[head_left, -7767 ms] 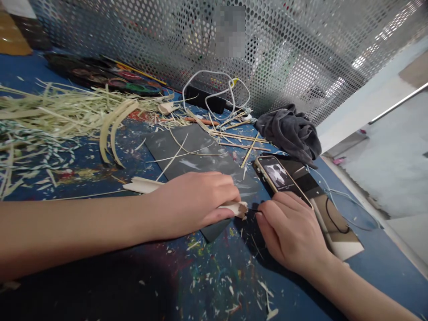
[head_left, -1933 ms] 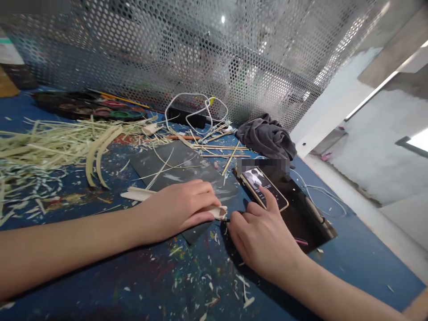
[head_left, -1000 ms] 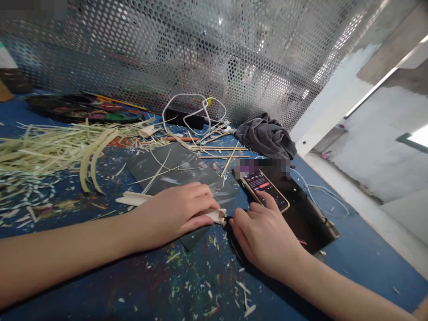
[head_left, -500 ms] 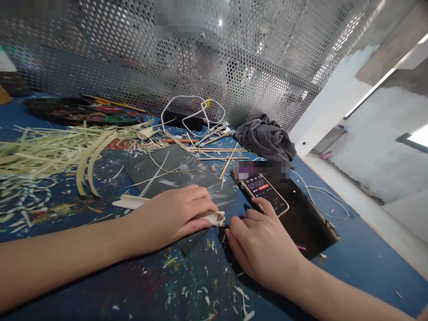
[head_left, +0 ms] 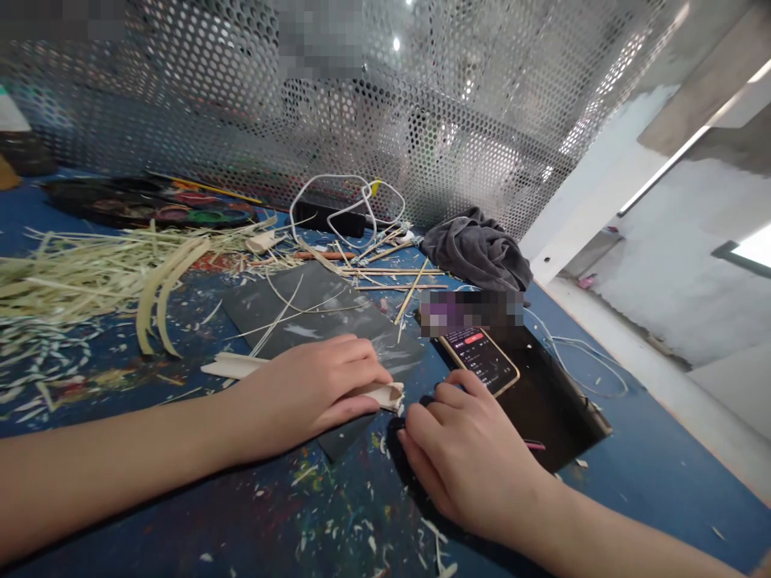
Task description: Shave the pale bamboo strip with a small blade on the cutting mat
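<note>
My left hand (head_left: 334, 381) presses down on a pale, trough-shaped piece of split bamboo (head_left: 232, 366), fingers and thumb closed round it. Both ends of the bamboo stick out, and its rough right end points towards my right hand. Beneath lies a dark grey sheet (head_left: 319, 293) that looks like sandpaper. My right hand (head_left: 467, 449) is curled just right of that end, a small gap away. Something dark shows at its fingertips, but the fingers hide what it is. A lit phone (head_left: 491, 365) lies right behind the right hand.
Pale shavings (head_left: 78, 269) and curved strips (head_left: 162, 297) lie left. Behind are a paint palette (head_left: 150, 205), a white cable (head_left: 307, 181), thin sticks (head_left: 397, 273) and a grey cloth (head_left: 479, 249). A black tray-like panel (head_left: 554, 409) lies right. Perforated metal (head_left: 301, 104) borders the blue table (head_left: 650, 449).
My right hand has shifted slightly left and down, its forefinger now curled in away from the phone. My left hand and the bamboo look almost unmoved.
</note>
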{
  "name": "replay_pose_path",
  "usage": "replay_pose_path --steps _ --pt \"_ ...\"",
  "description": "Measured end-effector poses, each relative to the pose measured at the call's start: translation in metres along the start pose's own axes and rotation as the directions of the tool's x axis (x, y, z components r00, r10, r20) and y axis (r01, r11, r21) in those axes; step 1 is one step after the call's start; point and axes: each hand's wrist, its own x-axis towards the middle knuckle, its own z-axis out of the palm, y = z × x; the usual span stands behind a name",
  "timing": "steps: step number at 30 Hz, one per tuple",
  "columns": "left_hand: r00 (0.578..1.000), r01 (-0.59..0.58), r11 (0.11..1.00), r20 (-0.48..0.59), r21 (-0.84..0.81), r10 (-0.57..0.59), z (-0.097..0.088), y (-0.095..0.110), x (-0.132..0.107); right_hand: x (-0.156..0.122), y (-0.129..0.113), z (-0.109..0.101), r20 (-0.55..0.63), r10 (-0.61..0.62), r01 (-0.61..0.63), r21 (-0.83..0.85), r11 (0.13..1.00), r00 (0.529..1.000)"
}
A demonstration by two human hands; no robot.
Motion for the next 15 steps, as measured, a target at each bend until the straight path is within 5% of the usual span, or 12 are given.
replay_pose_path --steps 15 --pt "1.000 -0.014 1.000 -0.003 0.008 0.014 -0.0018 0.0008 -0.0003 0.0040 0.0042 0.0056 -0.101 0.069 -0.075 -0.063 0.995 0.993"
